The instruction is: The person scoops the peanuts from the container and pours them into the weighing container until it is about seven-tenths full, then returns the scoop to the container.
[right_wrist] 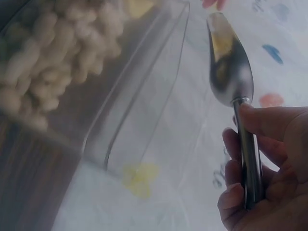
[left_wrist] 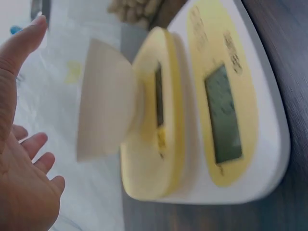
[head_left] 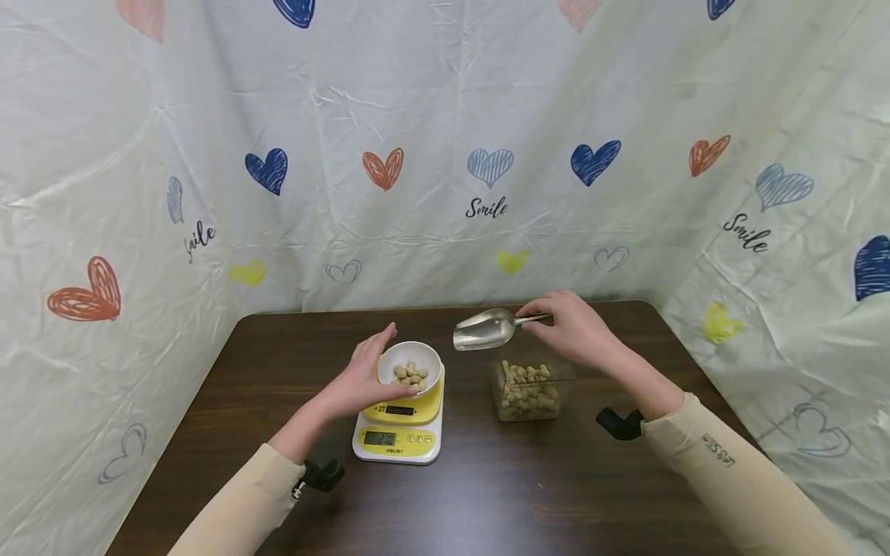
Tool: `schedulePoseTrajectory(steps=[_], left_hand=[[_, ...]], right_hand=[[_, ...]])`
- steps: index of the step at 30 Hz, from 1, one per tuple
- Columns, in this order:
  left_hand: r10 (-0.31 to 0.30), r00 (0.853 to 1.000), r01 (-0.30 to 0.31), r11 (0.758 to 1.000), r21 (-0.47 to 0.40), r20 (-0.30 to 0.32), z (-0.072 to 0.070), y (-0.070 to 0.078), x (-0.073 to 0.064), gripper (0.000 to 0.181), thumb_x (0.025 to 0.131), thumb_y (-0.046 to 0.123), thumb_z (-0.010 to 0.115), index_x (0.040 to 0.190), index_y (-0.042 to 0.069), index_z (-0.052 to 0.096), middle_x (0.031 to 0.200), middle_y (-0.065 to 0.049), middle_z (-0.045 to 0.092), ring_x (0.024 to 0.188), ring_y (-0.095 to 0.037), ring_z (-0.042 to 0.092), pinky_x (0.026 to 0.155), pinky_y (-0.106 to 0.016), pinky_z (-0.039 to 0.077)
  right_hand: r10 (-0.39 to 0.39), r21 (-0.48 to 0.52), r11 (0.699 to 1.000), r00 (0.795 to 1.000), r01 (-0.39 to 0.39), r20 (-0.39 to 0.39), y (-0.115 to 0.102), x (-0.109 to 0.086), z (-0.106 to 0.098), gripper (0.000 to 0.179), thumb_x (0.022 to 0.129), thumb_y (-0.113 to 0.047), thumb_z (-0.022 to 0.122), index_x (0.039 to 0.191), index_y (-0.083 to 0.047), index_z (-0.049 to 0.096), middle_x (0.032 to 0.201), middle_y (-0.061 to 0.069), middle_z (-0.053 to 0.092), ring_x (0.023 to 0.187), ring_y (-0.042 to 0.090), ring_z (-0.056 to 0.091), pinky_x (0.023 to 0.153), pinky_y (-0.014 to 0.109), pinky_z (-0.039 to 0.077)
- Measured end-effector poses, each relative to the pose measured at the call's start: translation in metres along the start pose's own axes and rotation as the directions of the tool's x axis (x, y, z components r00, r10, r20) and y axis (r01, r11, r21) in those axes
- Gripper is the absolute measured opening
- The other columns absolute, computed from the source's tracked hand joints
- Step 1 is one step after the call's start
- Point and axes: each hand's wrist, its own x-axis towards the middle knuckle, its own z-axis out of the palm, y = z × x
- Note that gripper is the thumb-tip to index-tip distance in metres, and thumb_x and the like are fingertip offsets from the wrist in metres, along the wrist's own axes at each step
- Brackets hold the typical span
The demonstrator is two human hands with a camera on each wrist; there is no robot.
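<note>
Left hand (head_left: 358, 380): its grip is spread wide, with the thumb well away from the fingers. It has hold of nothing. It is just beside the bowl, and the left wrist view shows a gap between them.
Right hand (head_left: 572, 328): its grip is curled tight round the handle of the scoop.
Scoop (head_left: 487, 330): shiny metal, up in the air, with its wide end pointing toward the bowl. It is between the bowl and the box.
Bowl (head_left: 399, 356): white and round, sitting upright on the scale, with some nuts (head_left: 412, 374) inside.
Scale (head_left: 417, 418): yellow and white, flat on the tabletop (head_left: 487, 494). Its little screen shows numbers, too small to read for sure.
Box (head_left: 556, 378): see-through, on the tabletop to the right of the scale, with lots of nuts in it.
Cloth (head_left: 417, 100): white with hearts, hanging behind the tabletop.
</note>
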Motion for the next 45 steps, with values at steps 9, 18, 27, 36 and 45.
schedulePoseTrajectory(steps=[9, 18, 27, 36, 45], left_hand=[[0.074, 0.996, -0.072, 0.997, -0.038, 0.047, 0.008, 0.041, 0.003, 0.118, 0.078, 0.057, 0.085, 0.166, 0.03, 0.011, 0.166, 0.009, 0.023, 0.152, -0.016, 0.012, 0.117, -0.055, 0.025], [0.139, 0.988, -0.135, 0.989, -0.063, 0.071, 0.033, 0.075, 0.015, 0.116, 0.077, 0.062, 0.083, 0.165, 0.031, 0.015, 0.164, 0.011, 0.027, 0.151, -0.012, 0.017, 0.118, -0.048, 0.026], [0.111, 0.987, -0.101, 0.992, -0.082, 0.12, 0.067, 0.092, 0.034, 0.12, 0.077, 0.063, 0.082, 0.166, 0.027, 0.011, 0.168, 0.001, 0.02, 0.153, -0.018, 0.017, 0.118, -0.049, 0.028], [0.058, 0.985, -0.042, 0.994, -0.099, 0.165, 0.097, 0.097, 0.054, 0.126, 0.079, 0.056, 0.084, 0.166, 0.022, 0.001, 0.17, -0.009, 0.01, 0.155, -0.022, 0.01, 0.121, -0.047, 0.022], [0.04, 0.985, -0.023, 0.995, -0.1, 0.17, 0.112, 0.094, 0.065, 0.125, 0.08, 0.052, 0.085, 0.166, 0.022, 0.0, 0.17, -0.009, 0.011, 0.155, -0.024, 0.012, 0.119, -0.049, 0.025]], right_hand=[[0.041, 0.0, 0.999, 0.999, -0.041, 0.0, 0.022, -0.021, -0.034, 0.025, 0.099, -0.016, 0.07, 0.122, -0.01, 0.075, 0.121, 0.009, 0.071, 0.115, 0.033, 0.062, 0.092, 0.054, 0.049], [-0.012, -0.087, 0.996, 0.998, 0.007, -0.065, 0.04, -0.034, -0.05, 0.02, 0.098, -0.016, 0.072, 0.115, -0.01, 0.078, 0.112, 0.01, 0.073, 0.11, 0.034, 0.062, 0.094, 0.054, 0.045], [-0.028, -0.179, 0.984, 0.999, 0.024, -0.02, 0.044, -0.04, -0.052, 0.017, 0.095, -0.014, 0.074, 0.111, -0.014, 0.079, 0.105, 0.006, 0.072, 0.103, 0.033, 0.058, 0.086, 0.052, 0.044], [-0.078, -0.271, 0.959, 0.997, 0.081, 0.022, 0.042, -0.038, -0.041, 0.018, 0.09, -0.008, 0.078, 0.107, -0.014, 0.08, 0.102, 0.003, 0.069, 0.102, 0.032, 0.057, 0.082, 0.048, 0.047], [-0.153, -0.394, 0.904, 0.986, 0.165, 0.062, 0.04, -0.032, -0.026, 0.018, 0.087, -0.005, 0.08, 0.103, -0.013, 0.08, 0.1, 0.003, 0.068, 0.098, 0.03, 0.056, 0.08, 0.046, 0.049]])
